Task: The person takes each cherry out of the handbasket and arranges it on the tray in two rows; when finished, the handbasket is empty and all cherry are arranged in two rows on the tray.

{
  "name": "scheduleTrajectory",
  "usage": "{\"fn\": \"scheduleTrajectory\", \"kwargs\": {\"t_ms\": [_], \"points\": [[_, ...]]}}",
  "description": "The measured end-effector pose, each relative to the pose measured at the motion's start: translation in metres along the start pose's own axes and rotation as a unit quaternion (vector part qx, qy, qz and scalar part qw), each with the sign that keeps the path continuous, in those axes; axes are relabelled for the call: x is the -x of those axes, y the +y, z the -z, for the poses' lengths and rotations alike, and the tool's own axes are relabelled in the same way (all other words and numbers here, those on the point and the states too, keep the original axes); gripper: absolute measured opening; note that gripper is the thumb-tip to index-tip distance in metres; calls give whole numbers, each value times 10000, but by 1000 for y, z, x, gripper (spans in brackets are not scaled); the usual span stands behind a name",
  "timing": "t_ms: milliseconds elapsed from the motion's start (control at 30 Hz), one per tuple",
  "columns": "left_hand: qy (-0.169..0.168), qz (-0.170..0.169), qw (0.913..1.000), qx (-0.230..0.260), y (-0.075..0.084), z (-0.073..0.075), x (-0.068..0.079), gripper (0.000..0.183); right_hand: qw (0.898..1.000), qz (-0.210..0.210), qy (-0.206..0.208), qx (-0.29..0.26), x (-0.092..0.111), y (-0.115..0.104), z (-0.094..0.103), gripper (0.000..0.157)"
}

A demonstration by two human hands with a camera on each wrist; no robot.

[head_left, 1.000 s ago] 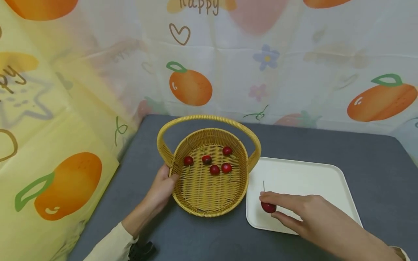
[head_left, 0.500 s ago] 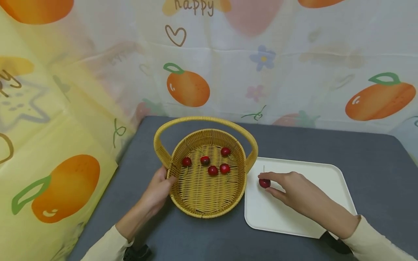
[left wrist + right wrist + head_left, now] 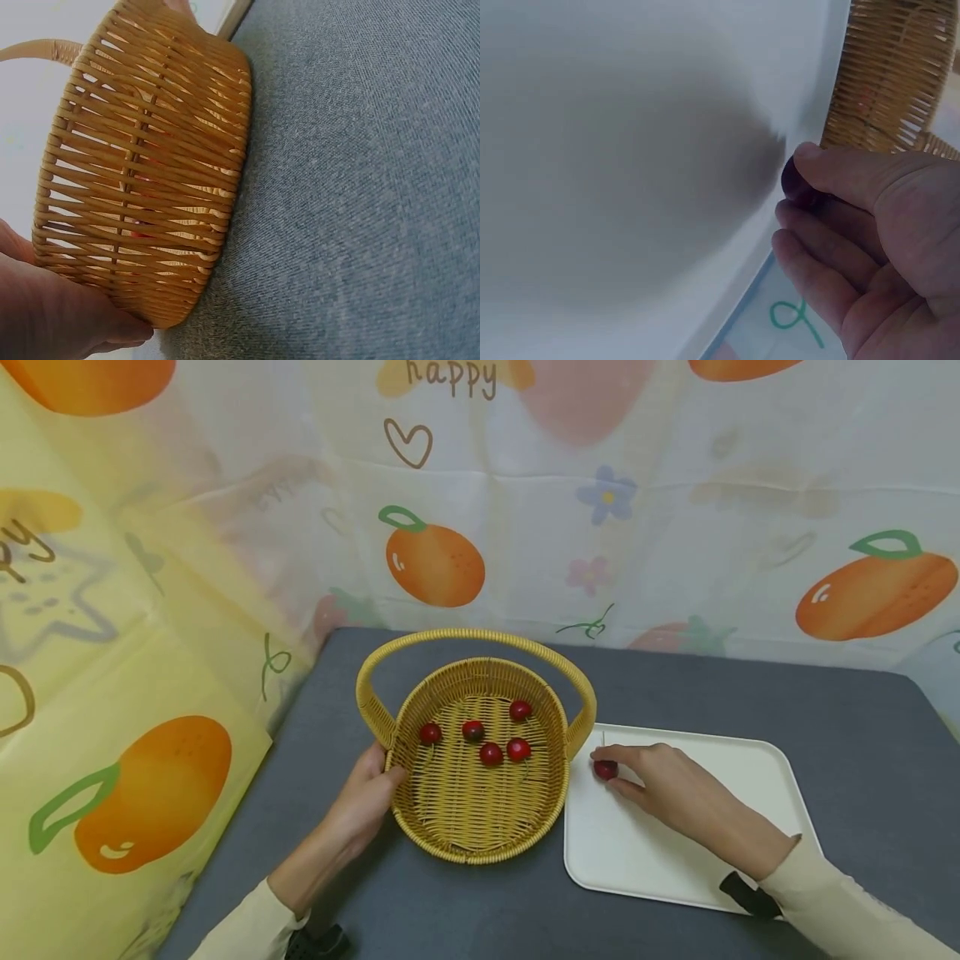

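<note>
My left hand (image 3: 365, 793) grips the left side of a yellow wicker basket (image 3: 480, 852), thumb over the rim. In the left wrist view the hand (image 3: 60, 315) shows at the lower left against the woven wall. Several dark red cherries, one of them a cherry (image 3: 491, 754) near the middle, lie on the basket's floor. Over the left part of a white tray (image 3: 652, 860), my right hand (image 3: 667, 785) pinches a cherry (image 3: 605, 769) between thumb and fingers, its stem pointing up. The right wrist view shows this cherry (image 3: 799, 184) near the tray's edge.
A grey cloth (image 3: 480, 918) covers the table under basket and tray. The basket's tall handle (image 3: 472, 635) arches over its far side. Behind the table hangs a fruit-printed curtain (image 3: 525, 543), and a yellow one (image 3: 150, 660) is on the left.
My right hand has moved away from me over the tray, carrying the pinched cherry to a spot nearer the tray's far left corner. The left hand keeps its hold on the basket.
</note>
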State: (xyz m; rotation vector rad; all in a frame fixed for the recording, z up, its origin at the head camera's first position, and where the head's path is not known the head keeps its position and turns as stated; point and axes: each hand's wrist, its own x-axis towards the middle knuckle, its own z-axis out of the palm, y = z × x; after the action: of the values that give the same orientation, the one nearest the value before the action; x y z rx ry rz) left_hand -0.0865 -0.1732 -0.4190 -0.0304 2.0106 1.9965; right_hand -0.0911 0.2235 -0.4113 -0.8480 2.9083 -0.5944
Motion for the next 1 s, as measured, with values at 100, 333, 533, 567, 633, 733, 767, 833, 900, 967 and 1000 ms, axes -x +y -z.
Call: {"fn": "scheduleTrajectory", "kwargs": {"t_ms": [100,333,533,567,633,733,767,833,900,967,1000], "points": [[-27,3,10000,-13,0,1,0,62,10000,-28,-23,7,-2,2,-1,32],[-67,-15,10000,11,-1,2,0,65,9998,-122,-55,121,-1,5,-6,32],[-59,-43,10000,17,-1,1,-1,63,9991,-129,-67,387,0,5,-5,35],[-62,-47,10000,14,-1,0,-1,64,9991,-123,-71,395,0,5,-4,36],[-60,-37,10000,17,-1,0,-2,64,9990,-129,-61,412,0,4,-3,37],[-28,-2,10000,-24,-1,1,-2,65,9988,-172,-61,448,2,3,-1,40],[-41,12,10000,-9,-2,1,-2,65,9987,-200,-62,467,2,3,0,41],[-69,28,10000,14,-2,1,-2,65,9983,-289,-53,496,4,1,2,43],[-57,25,10000,9,-2,1,-1,65,9980,-365,-10,515,6,-1,6,45],[-67,4,10000,41,-2,1,-1,65,9977,-400,72,550,9,-4,12,46],[-69,-14,10000,32,-2,1,-1,65,9975,-406,120,568,10,-5,15,47]]}}
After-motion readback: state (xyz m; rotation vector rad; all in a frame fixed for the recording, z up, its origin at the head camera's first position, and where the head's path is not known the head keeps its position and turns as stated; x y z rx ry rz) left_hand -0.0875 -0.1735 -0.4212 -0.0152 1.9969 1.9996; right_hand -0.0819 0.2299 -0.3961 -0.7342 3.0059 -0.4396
